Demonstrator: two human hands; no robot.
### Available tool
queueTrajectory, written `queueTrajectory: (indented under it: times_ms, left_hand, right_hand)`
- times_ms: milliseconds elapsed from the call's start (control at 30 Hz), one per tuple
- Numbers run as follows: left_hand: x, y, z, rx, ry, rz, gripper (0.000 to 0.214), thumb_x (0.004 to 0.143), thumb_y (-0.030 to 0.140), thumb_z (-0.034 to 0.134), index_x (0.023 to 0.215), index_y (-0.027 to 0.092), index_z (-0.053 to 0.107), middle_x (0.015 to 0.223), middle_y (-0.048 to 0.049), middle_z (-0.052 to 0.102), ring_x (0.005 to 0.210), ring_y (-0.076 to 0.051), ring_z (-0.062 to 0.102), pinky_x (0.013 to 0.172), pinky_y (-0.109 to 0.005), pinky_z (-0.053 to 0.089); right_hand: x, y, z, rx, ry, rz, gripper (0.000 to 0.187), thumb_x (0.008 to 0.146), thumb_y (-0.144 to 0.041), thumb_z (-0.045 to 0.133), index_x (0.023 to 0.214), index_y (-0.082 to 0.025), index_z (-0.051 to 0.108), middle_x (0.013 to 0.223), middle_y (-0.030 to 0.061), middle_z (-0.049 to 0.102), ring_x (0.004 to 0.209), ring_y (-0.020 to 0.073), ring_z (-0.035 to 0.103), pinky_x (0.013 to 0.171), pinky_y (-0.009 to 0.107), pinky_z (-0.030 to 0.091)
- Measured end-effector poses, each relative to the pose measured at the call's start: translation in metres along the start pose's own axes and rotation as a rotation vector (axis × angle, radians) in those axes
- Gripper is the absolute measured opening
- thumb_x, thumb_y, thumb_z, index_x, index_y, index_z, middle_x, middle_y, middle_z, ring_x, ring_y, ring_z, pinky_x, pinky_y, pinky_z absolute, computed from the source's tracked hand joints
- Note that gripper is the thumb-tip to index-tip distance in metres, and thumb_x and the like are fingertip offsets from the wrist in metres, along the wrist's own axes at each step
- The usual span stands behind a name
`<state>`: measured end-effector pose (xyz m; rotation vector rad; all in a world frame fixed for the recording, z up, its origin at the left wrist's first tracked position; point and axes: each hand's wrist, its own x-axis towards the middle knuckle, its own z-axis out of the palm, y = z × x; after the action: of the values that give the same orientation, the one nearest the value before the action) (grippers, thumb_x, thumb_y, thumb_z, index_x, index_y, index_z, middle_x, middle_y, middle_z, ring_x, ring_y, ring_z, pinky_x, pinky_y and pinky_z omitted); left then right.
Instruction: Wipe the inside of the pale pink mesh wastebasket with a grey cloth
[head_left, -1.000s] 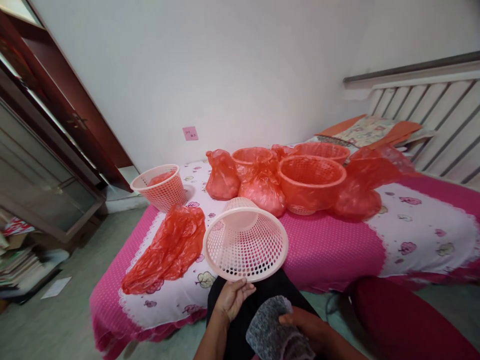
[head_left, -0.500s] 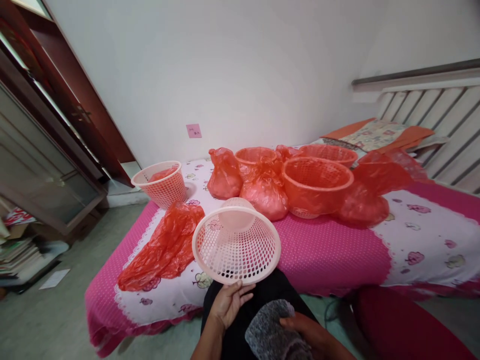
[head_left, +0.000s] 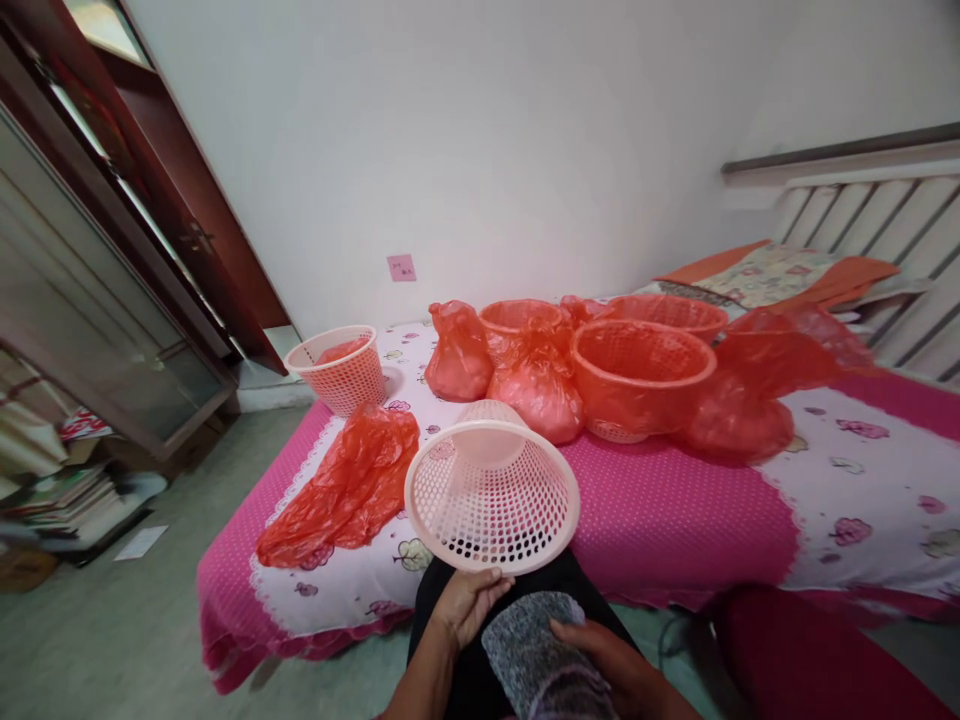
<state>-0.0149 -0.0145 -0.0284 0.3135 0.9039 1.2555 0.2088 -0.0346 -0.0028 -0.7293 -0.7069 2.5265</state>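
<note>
A pale pink perforated plastic basket [head_left: 491, 490] lies tilted on its side at the bed's front edge, its wide mouth facing me. My left hand [head_left: 472, 605] grips the near rim from below, with the thumb up against it. In my right hand [head_left: 604, 655] is a grey knitted cloth [head_left: 529, 640], held over my lap just below the basket. Left of the basket, a crumpled red plastic bag [head_left: 352, 490] is spread on the bed.
Behind stand a pink basket [head_left: 341, 380], a red-wrapped basket [head_left: 645, 405] and several tied red bags [head_left: 459, 360] on the bed [head_left: 675, 510]. At lower right is a dark red seat [head_left: 810, 650]. Books [head_left: 67, 505] lie on the floor at left.
The view has shifted slightly left, so everything sits farther right. My left fingers have drawn in closer at the basket's rim. The grey cloth has moved up a little toward the left hand.
</note>
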Motion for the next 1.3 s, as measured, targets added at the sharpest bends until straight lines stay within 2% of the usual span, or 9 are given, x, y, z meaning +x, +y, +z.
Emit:
queueTrajectory:
  times_ms: [200,467,633,733,833,900,1000,1133,1300]
  left_hand:
    - [0.003,-0.003,0.001,0.005,0.004,-0.061,0.018,0.076,0.012,0.082,0.091,0.006,0.074,0.079,-0.0119,0.078,0.075,-0.019,0.075,0.072,-0.026,0.058]
    - [-0.003,-0.001,0.004,-0.076,-0.087,-0.049,0.045,0.075,0.016,0.083,0.118,0.014,0.071,0.12,-0.0178,0.077,0.113,-0.031,0.073,0.095,-0.039,0.058]
    - [-0.007,0.0,0.012,-0.065,-0.09,-0.003,0.041,0.077,0.021,0.082,0.116,0.017,0.074,0.115,-0.0141,0.079,0.112,-0.034,0.072,0.101,-0.046,0.056]
    - [-0.005,0.0,0.009,-0.013,-0.099,0.019,0.033,0.079,0.021,0.081,0.111,0.015,0.075,0.112,-0.0149,0.08,0.108,-0.031,0.073,0.1,-0.045,0.055]
    - [-0.003,-0.001,0.002,0.064,-0.099,0.019,0.033,0.078,0.019,0.081,0.11,0.01,0.074,0.111,-0.0185,0.079,0.103,-0.031,0.075,0.095,-0.042,0.055]
    - [-0.002,-0.001,-0.001,0.071,-0.079,0.003,0.035,0.078,0.021,0.081,0.111,0.01,0.073,0.114,-0.0194,0.078,0.104,-0.031,0.075,0.092,-0.041,0.055]
    - [-0.001,-0.002,-0.002,0.062,-0.069,0.005,0.038,0.078,0.022,0.082,0.113,0.012,0.071,0.12,-0.0184,0.077,0.106,-0.032,0.074,0.091,-0.042,0.055]
    - [-0.001,-0.002,-0.003,0.062,-0.092,0.015,0.038,0.079,0.024,0.082,0.113,0.013,0.071,0.124,-0.0186,0.076,0.11,-0.032,0.073,0.093,-0.042,0.054]
    - [0.001,-0.006,-0.008,0.065,-0.102,0.036,0.044,0.078,0.025,0.082,0.118,0.014,0.068,0.125,-0.0189,0.075,0.11,-0.033,0.073,0.09,-0.042,0.054]
  right_hand:
    - [-0.003,-0.004,0.007,0.0,0.03,-0.048,0.055,0.069,-0.05,0.086,0.111,-0.016,0.076,0.095,0.0128,0.079,0.103,0.0328,0.074,0.099,0.05,0.053]
    - [-0.01,-0.003,0.006,0.034,0.063,-0.099,0.041,0.076,-0.043,0.082,0.108,-0.019,0.078,0.103,0.0144,0.079,0.112,0.0349,0.071,0.103,0.051,0.051]
    - [0.002,-0.031,0.032,0.032,0.062,-0.196,0.042,0.07,-0.037,0.089,0.103,-0.014,0.078,0.104,0.0169,0.08,0.112,0.0358,0.072,0.107,0.054,0.048]
    - [0.027,-0.058,0.05,0.0,0.18,-0.397,0.046,0.07,-0.038,0.089,0.108,-0.015,0.076,0.107,0.0144,0.08,0.11,0.034,0.073,0.105,0.054,0.05]
    - [0.067,-0.087,0.057,-0.237,0.368,-0.692,0.044,0.078,-0.041,0.08,0.114,-0.017,0.074,0.111,0.0126,0.079,0.107,0.0325,0.074,0.1,0.053,0.055]
    - [0.097,-0.107,0.057,-0.579,0.576,-0.92,0.037,0.086,-0.037,0.065,0.116,-0.017,0.072,0.111,0.0126,0.08,0.104,0.0314,0.074,0.095,0.051,0.058]
    - [0.137,-0.135,0.053,-0.786,0.668,-1.029,0.051,0.083,-0.02,0.056,0.134,-0.017,0.063,0.133,0.0123,0.071,0.127,0.0286,0.063,0.115,0.05,0.044]
    - [0.173,-0.151,0.045,-1.4,0.717,-0.981,0.068,0.083,-0.003,0.039,0.148,-0.017,0.051,0.156,0.0109,0.052,0.149,0.0207,0.04,0.126,0.045,0.025]
    - [0.205,-0.135,0.025,-1.64,0.693,-0.692,0.062,0.082,-0.003,0.052,0.141,-0.017,0.059,0.157,0.0155,0.05,0.15,0.0309,0.038,0.124,0.056,0.025]
